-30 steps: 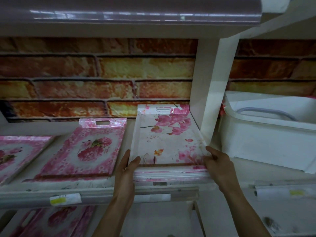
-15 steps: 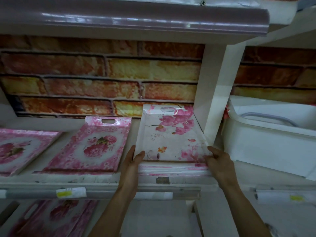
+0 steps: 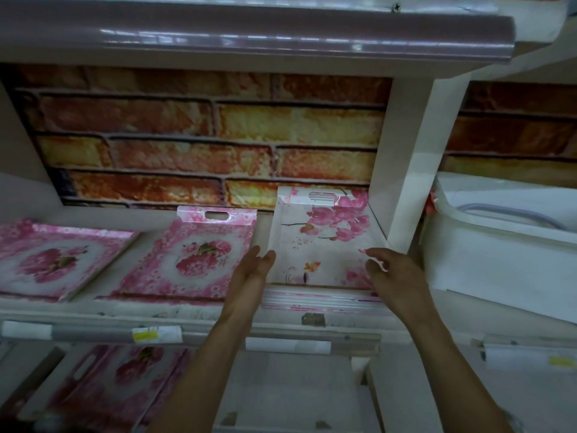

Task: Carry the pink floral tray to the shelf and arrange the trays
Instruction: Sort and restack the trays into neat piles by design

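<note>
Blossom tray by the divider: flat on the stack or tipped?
Flat. The blossom tray lies level on the stack of trays, cut-out toward the brick wall; left hand open beside it; whether right hand touches: cannot tell.

The right hand (image 3: pixel 398 276) covers the near right corner of the pink floral tray (image 3: pixel 321 245); whether its curled fingers grip the rim or only lie by it cannot be told; the left hand (image 3: pixel 249 275) stands at the tray's left edge, contact unclear; the stack (image 3: pixel 321 300) beneath blurs, its count unreadable; the leftmost tray (image 3: pixel 46 260) is cut by the left edge, the white tub (image 3: pixel 499 254) by the right; labels (image 3: pixel 156 335) on the shelf rail (image 3: pixel 93 334) are illegible; the lower trays (image 3: pixel 125 379) lie dim and smeared.
</note>
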The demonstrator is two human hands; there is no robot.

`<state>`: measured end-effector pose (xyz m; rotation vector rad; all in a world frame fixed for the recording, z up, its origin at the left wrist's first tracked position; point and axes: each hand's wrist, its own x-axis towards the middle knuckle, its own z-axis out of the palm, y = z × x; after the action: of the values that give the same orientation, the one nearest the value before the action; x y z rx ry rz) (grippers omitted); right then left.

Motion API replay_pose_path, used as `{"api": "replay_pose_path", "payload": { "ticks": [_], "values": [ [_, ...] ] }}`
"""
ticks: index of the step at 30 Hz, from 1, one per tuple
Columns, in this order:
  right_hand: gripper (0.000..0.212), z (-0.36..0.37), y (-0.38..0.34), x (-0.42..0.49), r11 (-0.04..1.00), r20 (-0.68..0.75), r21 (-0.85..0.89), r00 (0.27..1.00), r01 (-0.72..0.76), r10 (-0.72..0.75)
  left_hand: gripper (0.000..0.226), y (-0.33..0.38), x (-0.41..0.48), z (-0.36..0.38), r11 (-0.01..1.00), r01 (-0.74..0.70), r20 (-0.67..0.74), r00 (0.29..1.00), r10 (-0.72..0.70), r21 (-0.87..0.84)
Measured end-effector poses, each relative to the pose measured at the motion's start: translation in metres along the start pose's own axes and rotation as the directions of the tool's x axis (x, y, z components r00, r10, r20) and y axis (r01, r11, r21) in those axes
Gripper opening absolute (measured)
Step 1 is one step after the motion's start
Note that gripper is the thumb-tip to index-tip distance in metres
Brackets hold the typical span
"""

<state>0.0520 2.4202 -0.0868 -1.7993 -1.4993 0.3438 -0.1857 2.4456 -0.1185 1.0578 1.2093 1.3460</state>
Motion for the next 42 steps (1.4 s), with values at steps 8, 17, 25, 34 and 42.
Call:
{"api": "replay_pose_path", "payload": {
  "ticks": [8, 17, 25, 34, 42],
  "values": [
    [0.036, 0.051, -0.050, 0.002, 0.992, 0.171, 0.049, 0.978, 0.114, -0.121, 0.075, 0.025, -0.002, -0.050, 0.998, -0.059, -0.050, 0.997, 0.059, 0.002],
    [0.032, 0.127, -0.130, 0.000, 0.952, 0.315, 0.190, 0.903, 0.240, -0.291, 0.029, 0.038, 0.003, -0.163, 0.992, -0.115, -0.298, 0.946, 0.127, 0.057],
    [0.031, 0.211, -0.205, -0.003, 0.913, 0.414, 0.258, 0.818, 0.315, -0.399, 0.015, 0.037, 0.024, -0.269, 0.993, -0.087, -0.541, 0.833, 0.116, 0.078],
    [0.015, 0.282, -0.253, -0.012, 0.938, 0.548, 0.253, 0.764, 0.236, -0.340, 0.037, 0.013, 0.046, -0.354, 0.997, 0.075, -0.630, 0.774, -0.058, 0.000],
    [0.048, 0.330, -0.285, -0.013, 0.953, 0.674, 0.293, 0.689, 0.082, -0.267, 0.051, 0.006, 0.061, -0.385, 0.987, 0.068, -0.595, 0.790, -0.144, -0.147]
  ]
}}
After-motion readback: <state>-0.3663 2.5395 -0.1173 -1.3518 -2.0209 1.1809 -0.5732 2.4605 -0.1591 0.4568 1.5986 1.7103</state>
